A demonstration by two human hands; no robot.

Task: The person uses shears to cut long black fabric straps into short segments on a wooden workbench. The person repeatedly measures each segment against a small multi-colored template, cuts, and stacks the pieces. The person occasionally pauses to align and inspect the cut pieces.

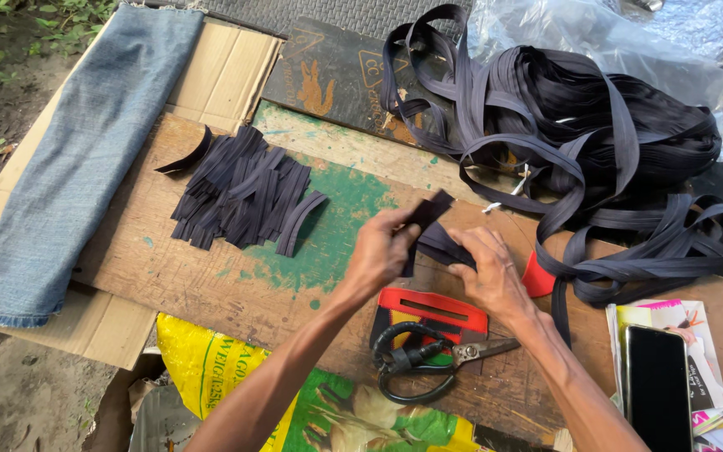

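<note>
My left hand point(381, 251) pinches a short dark strip of tape point(425, 216) above the worn wooden board point(211, 276). My right hand point(489, 272) grips the folded end of the long dark tape point(445, 245), which runs back to a big tangled heap of the same tape point(596, 125) at the upper right. Both hands meet over the middle of the board. Just below them lie black-handled scissors point(428, 360) on a red flat piece point(433, 308).
A pile of several cut dark strips point(240, 191) lies on the board's left part. Folded blue denim point(77, 159) rests on cardboard point(223, 71) at left. A clear plastic bag point(596, 38) sits behind the heap. A black phone point(657, 387) lies on papers at lower right. A yellow-green sack point(211, 368) hangs below.
</note>
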